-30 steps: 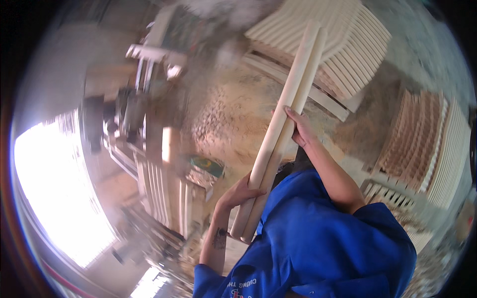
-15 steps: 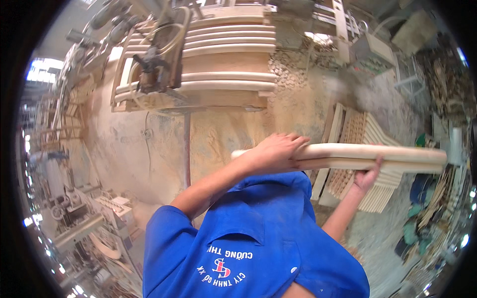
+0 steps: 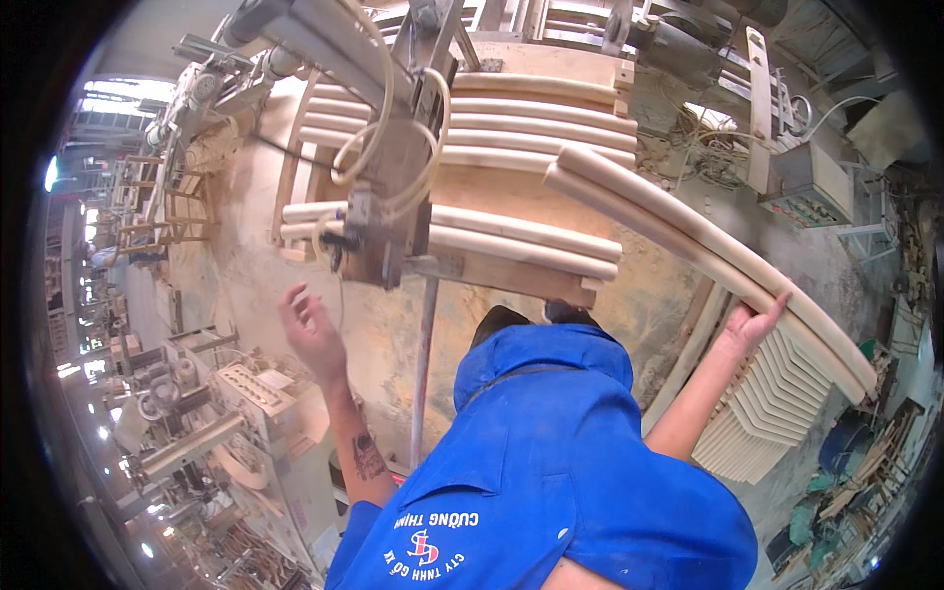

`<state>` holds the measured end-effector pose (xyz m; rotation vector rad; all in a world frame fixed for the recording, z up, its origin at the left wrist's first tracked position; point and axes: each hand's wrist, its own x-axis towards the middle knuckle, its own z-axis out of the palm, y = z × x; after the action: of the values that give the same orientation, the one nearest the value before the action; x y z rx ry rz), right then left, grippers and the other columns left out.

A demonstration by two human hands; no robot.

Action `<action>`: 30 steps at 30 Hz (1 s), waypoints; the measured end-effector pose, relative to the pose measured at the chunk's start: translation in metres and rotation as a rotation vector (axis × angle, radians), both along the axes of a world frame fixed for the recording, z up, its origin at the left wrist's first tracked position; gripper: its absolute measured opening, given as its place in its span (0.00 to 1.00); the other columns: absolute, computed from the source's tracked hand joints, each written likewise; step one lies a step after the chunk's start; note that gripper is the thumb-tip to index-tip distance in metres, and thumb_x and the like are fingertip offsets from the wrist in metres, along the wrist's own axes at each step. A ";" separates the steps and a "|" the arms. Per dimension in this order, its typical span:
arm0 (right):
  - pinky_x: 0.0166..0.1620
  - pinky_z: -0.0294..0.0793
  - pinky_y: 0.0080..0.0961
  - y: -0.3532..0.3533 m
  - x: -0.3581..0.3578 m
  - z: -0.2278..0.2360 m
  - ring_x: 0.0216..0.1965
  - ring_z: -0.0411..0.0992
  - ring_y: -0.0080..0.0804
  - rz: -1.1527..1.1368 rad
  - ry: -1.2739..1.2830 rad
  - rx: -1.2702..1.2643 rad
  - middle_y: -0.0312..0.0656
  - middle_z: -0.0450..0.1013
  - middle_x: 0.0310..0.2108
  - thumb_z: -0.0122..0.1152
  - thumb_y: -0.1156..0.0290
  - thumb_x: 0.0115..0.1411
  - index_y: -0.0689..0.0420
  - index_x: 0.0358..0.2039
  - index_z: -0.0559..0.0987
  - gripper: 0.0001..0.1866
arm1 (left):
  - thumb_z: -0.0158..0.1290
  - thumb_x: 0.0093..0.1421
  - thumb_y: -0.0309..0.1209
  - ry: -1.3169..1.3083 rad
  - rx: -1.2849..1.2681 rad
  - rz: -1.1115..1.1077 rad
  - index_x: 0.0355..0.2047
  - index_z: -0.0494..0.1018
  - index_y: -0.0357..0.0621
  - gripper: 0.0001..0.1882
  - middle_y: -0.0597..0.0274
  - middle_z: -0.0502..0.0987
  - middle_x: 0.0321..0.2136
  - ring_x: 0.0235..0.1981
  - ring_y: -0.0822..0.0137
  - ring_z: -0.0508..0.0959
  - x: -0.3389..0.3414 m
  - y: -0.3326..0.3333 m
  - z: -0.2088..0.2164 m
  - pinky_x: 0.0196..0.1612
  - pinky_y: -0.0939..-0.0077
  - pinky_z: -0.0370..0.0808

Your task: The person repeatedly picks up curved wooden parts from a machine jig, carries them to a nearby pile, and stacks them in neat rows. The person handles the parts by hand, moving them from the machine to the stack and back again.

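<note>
My right hand (image 3: 750, 323) is closed around two long, pale, gently curved wooden rails (image 3: 678, 222), gripping them side by side near their lower right part. The rails slant in the air from the bench's right end down toward the right. My left hand (image 3: 310, 329) is off to the left, away from the rails, with nothing in it and its fingers apart and a little bent. Ahead of it stands a wooden bench (image 3: 492, 192) with several similar rails (image 3: 531, 238) lying across it in rows. A machine arm with pale hoses (image 3: 433, 147) reaches over the bench's middle.
Below the held rails, many bent wooden pieces (image 3: 772, 408) are stacked on the floor. A metal pole (image 3: 426, 364) runs down from the bench. A grey box (image 3: 811, 182) stands at the far right, and machinery (image 3: 157, 398) fills the left side. Sawdust covers the floor.
My left hand has let go of the rails and swung out to the left. The rails have tilted, their left end now farther up toward the bench, still in my right hand.
</note>
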<state>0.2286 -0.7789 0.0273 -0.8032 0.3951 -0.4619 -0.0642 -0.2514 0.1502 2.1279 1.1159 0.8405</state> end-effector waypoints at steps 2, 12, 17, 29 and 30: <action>0.66 0.68 0.49 0.029 0.024 -0.018 0.60 0.69 0.45 0.054 0.029 0.016 0.51 0.71 0.58 0.68 0.57 0.65 0.60 0.61 0.69 0.31 | 0.49 0.68 0.26 0.117 0.086 0.107 0.55 0.71 0.41 0.16 0.58 0.75 0.50 0.47 0.64 0.76 0.003 0.033 0.006 0.49 0.66 0.74; 0.68 0.67 0.44 0.198 0.045 -0.026 0.60 0.69 0.40 0.203 0.183 0.118 0.47 0.73 0.56 0.74 0.63 0.60 0.60 0.60 0.72 0.32 | 0.53 0.60 0.21 0.629 0.383 -0.441 0.53 0.79 0.43 0.20 0.52 0.75 0.54 0.59 0.52 0.72 0.066 0.133 -0.019 0.63 0.57 0.66; 0.67 0.70 0.45 0.267 0.028 -0.036 0.60 0.70 0.43 0.293 0.260 0.149 0.45 0.72 0.58 0.76 0.63 0.57 0.59 0.62 0.70 0.36 | 0.60 0.58 0.29 0.592 0.363 -0.715 0.57 0.76 0.44 0.25 0.53 0.72 0.60 0.64 0.53 0.68 0.114 0.189 -0.047 0.67 0.54 0.62; 0.44 0.78 0.34 0.367 0.002 -0.087 0.42 0.75 0.31 0.646 0.380 0.247 0.37 0.78 0.38 0.75 0.54 0.58 0.53 0.45 0.80 0.21 | 0.71 0.46 0.42 0.904 0.323 -1.271 0.68 0.61 0.49 0.50 0.56 0.75 0.53 0.58 0.54 0.74 0.226 0.184 -0.124 0.59 0.56 0.71; 0.43 0.78 0.34 0.373 -0.002 -0.084 0.40 0.75 0.30 0.645 0.420 0.274 0.36 0.78 0.37 0.75 0.54 0.58 0.53 0.42 0.81 0.20 | 0.71 0.46 0.41 0.930 0.297 -1.291 0.67 0.62 0.49 0.48 0.55 0.75 0.52 0.57 0.54 0.75 0.224 0.186 -0.129 0.58 0.56 0.71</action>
<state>0.2271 -0.4060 -0.0571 -0.7098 0.5437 0.3647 0.1600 -0.0651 0.0208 2.8409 -0.2713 -0.6737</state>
